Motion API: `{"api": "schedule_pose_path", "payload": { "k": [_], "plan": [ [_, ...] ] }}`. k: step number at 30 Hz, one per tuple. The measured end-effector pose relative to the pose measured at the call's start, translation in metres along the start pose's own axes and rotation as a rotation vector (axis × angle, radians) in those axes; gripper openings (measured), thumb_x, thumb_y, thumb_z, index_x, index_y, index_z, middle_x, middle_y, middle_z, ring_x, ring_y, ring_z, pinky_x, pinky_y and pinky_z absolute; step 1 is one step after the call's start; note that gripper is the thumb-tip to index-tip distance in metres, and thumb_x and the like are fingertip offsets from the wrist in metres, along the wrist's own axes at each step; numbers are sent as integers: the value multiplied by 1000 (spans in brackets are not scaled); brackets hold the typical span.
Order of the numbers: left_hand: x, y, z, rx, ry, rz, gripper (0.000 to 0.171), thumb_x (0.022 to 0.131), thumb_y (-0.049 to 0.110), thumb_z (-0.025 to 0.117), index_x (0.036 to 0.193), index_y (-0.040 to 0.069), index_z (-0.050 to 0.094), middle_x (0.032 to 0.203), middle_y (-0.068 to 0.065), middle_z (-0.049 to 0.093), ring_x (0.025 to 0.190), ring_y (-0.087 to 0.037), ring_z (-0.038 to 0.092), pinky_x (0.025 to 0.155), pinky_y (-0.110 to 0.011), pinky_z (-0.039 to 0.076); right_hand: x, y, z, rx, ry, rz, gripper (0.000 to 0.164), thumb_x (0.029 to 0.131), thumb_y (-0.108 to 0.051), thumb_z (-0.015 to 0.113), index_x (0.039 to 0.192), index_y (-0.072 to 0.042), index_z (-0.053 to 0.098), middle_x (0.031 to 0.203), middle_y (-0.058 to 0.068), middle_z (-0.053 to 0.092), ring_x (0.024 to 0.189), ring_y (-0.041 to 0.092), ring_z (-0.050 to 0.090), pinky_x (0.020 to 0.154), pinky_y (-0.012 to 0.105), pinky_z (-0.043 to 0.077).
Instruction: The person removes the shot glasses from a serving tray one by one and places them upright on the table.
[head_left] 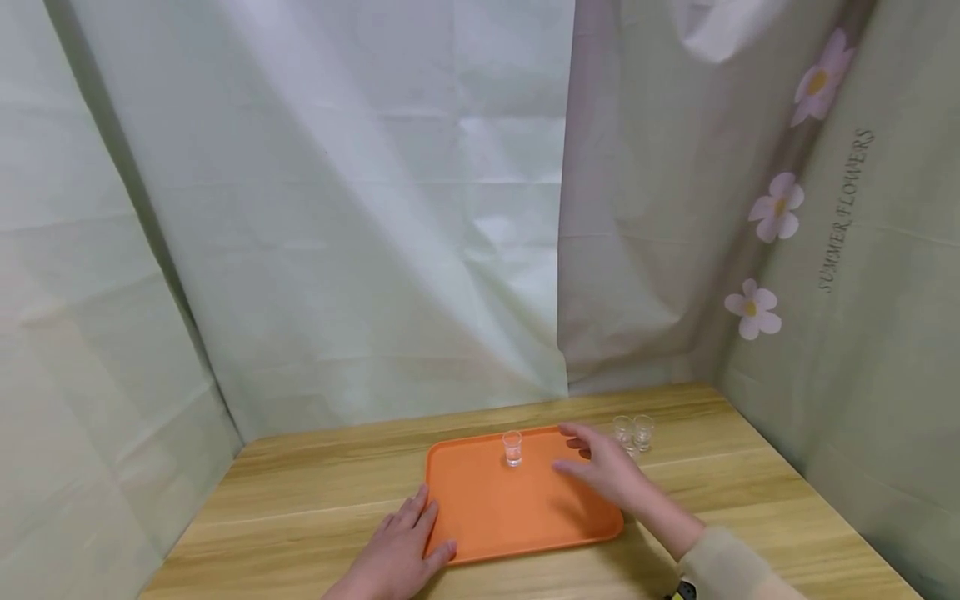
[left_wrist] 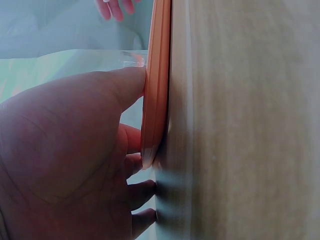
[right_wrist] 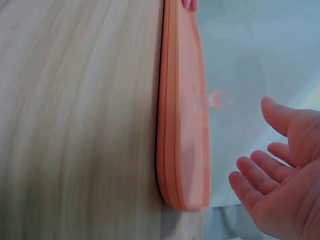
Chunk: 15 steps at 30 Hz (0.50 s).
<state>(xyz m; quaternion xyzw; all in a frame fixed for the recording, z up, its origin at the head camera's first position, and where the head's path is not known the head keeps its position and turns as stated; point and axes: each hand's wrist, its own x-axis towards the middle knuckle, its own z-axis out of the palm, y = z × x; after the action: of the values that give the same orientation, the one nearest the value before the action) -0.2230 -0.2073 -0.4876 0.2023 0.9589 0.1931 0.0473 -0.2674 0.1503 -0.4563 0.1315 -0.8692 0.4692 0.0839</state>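
An orange tray (head_left: 517, 508) lies flat on the wooden table. Toward its far edge stands a small clear shot glass (head_left: 512, 450), upright; the right wrist view also shows that glass (right_wrist: 217, 100) beyond the tray rim. My left hand (head_left: 401, 546) rests at the tray's near left corner, its thumb touching the rim and its other fingers stretched along the left side. Above the right part of the tray hovers my right hand (head_left: 603, 468), fingers loosely bent and apart from the thumb, holding nothing. Beside it, right of the tray, more clear glasses (head_left: 643, 433) stand close together, partly covered by the hand.
The wooden table (head_left: 315, 492) extends on both sides of the tray. Pale fabric curtains (head_left: 375, 250) enclose it at the back and sides, with printed flowers (head_left: 752, 309) on the right one.
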Motion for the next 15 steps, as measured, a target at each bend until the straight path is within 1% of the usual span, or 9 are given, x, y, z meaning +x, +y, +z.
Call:
{"api": "schedule_pose_path", "payload": {
  "k": [2,3,6,9,10,13,15],
  "plan": [
    [0,-1,1,4,7,3,81,110,53,65,157,-13,52,174,-32,32,158,-54,33,123,-74,29,2,0,5,22,-24,-12,62,98,-17,88,151,4,62,149,23,66,132,45,66,112,62,51],
    [1,-4,4,1,17,11,82,110,54,65,157,-13,52,173,-32,32,158,-54,34,122,-75,29,3,1,7,31,-35,-13,62,98,-16,87,152,3,62,150,23,65,133,45,65,112,62,51],
    [1,-4,4,2,16,11,82,110,54,65,157,-13,52,173,-32,33,158,-54,34,122,-75,29,4,2,11,42,-56,-16,64,99,-17,87,153,3,60,152,22,64,135,46,64,112,63,50],
    [0,-4,2,6,15,16,82,110,53,65,156,-13,52,173,-32,33,157,-54,34,122,-75,30,6,2,16,34,-48,10,65,99,-18,88,154,-1,61,152,19,65,135,43,65,112,62,51],
    [0,-1,0,12,8,8,81,110,51,66,157,-13,52,173,-32,33,158,-54,34,122,-75,30,7,2,17,32,-44,18,65,99,-19,88,155,-1,61,151,18,65,135,42,65,112,61,51],
    [-1,0,1,21,15,10,81,110,52,66,157,-13,52,173,-32,33,158,-54,35,122,-74,30,10,0,20,47,-41,47,66,99,-22,88,156,-4,60,152,16,65,135,40,65,113,59,51],
    [-1,0,1,27,18,7,81,110,52,66,157,-12,52,173,-31,33,158,-53,35,122,-74,31,12,-1,21,63,-49,48,69,99,-24,88,158,-3,59,153,18,64,136,40,65,113,60,51]
  ]
}}
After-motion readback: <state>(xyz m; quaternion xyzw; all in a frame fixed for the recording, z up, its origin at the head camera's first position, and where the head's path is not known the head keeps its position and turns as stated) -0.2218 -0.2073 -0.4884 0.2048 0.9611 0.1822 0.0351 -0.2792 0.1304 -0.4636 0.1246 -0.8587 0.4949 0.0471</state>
